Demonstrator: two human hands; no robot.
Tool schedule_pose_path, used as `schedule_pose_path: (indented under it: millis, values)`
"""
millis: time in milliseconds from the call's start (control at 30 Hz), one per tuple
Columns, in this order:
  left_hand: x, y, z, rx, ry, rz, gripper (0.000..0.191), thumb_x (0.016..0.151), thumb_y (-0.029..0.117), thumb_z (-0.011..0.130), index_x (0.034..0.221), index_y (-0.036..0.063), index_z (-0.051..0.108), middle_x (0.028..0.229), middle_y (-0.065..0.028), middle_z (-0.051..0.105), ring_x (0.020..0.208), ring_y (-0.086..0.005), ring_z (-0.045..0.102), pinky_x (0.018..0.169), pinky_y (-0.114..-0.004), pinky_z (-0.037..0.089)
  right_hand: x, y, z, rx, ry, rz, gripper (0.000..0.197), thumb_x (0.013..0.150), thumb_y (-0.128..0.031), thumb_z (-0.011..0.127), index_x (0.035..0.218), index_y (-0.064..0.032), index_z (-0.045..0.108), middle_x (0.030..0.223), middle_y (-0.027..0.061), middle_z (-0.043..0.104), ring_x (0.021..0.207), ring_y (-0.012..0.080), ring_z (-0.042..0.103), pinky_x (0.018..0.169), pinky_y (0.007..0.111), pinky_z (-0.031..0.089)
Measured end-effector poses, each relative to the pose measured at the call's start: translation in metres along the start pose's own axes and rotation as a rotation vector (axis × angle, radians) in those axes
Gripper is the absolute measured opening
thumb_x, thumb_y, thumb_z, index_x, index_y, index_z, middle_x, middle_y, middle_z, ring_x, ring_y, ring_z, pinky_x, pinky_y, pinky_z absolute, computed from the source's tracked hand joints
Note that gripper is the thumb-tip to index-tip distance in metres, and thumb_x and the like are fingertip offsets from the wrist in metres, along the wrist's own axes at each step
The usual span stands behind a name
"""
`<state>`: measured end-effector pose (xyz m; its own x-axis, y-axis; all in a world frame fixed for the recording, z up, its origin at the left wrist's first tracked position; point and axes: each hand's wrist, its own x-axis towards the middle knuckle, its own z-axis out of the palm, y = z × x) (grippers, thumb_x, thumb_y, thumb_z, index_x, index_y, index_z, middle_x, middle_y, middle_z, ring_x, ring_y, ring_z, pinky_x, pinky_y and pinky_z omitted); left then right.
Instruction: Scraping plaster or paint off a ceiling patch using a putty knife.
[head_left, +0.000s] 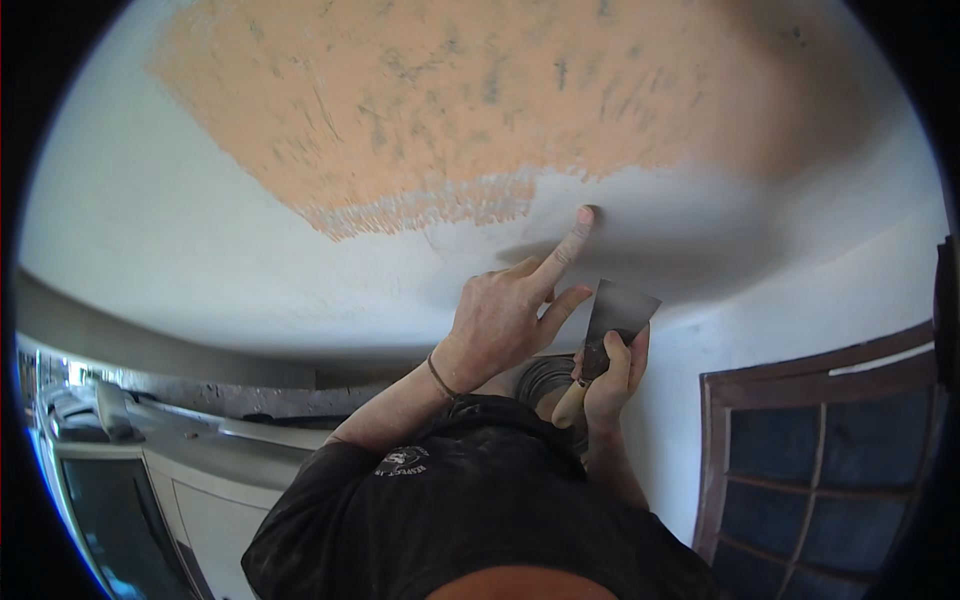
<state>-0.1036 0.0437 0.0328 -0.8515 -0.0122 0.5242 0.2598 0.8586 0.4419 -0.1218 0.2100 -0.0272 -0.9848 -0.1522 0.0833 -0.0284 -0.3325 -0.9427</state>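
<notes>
My left hand (499, 315) holds nothing. Its index finger points out, with the fingertip at the white coating (645, 202) just below a peach-coloured patch (420, 112); whether it touches is hard to tell. The thumb is spread and the other fingers are curled. To the right of it, my right hand (611, 386) grips a putty knife (626, 307) with a broad metal blade and a pale handle. The right thumb presses on the blade, which points upward in the view. Grey marks dot the patch, and its lower edge is ragged and streaked with white.
A brown-framed door or window (716, 465) with dark panes stands at the lower right. At the lower left are a pale cabinet-like unit (225, 517) and a dark glass panel (112, 517). A dark, ringed round object (536, 379) shows partly behind my hands.
</notes>
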Motion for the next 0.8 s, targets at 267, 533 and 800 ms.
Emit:
schedule_pose_path:
  millis: [267, 533, 800]
  values:
    - [-0.001, 0.013, 0.013, -0.058, 0.403, -0.319, 0.083, 0.091, 0.029, 0.067, 0.154, 0.0044, 0.018, 0.061, -0.0014, 0.060, 0.047, -0.0171, 0.059, 0.044, -0.029, 0.045, 0.012, -0.017, -0.044, -0.076, -0.051, -0.049, 0.020, 0.099, -0.015, 0.045, 0.116, -0.0039, 0.046, 0.080, 0.0053, 0.057, 0.054, 0.0111, 0.055, 0.042, 0.023, 0.043]
    - [-0.017, 0.050, 0.035, -0.619, 0.377, -0.269, 0.057, 0.095, 0.015, 0.061, 0.146, 0.0022, 0.039, 0.080, -0.0061, 0.061, 0.058, -0.0073, 0.055, 0.052, -0.023, 0.046, 0.035, -0.050, -0.003, 0.007, -0.323, -0.006, 0.021, 0.102, -0.025, 0.046, 0.112, -0.0064, 0.047, 0.079, 0.0061, 0.062, 0.052, 0.0090, 0.055, 0.039, 0.022, 0.040]
    - [-0.009, 0.041, 0.028, -0.574, 0.635, -0.214, 0.053, 0.090, 0.001, 0.062, 0.141, 0.0022, 0.047, 0.093, -0.0095, 0.060, 0.062, -0.0084, 0.055, 0.055, -0.023, 0.048, 0.045, -0.049, 0.052, 0.127, -0.499, -0.296, 0.023, 0.101, -0.011, 0.050, 0.122, -0.0005, 0.049, 0.098, 0.0041, 0.061, 0.087, 0.0085, 0.056, 0.073, 0.023, 0.048]
